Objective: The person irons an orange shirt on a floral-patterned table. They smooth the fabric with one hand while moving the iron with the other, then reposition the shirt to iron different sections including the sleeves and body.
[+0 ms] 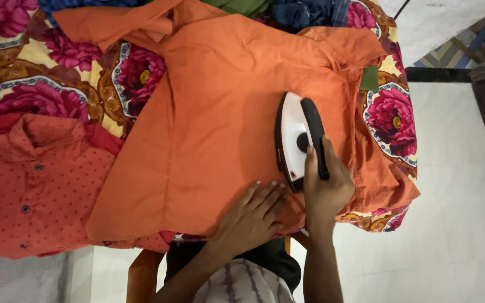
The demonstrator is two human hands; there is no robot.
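The right hand [324, 185] is clamped on the black handle of a white iron [294, 140] near the table's right edge, on an orange shirt [225, 129]; the left hand [251, 213], fingers together, flattens cloth; the shirt's far part looks wrinkled, a red dotted shirt [35, 179] waits

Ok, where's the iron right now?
In the head view the iron sits right of centre on the orange shirt, gripped by the right hand, with the left hand flat beside it.

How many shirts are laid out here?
2: a plain orange cotton shirt under the white-and-black iron, and a dotted red button-up shirt at left. The clothes heap at top may hide more.
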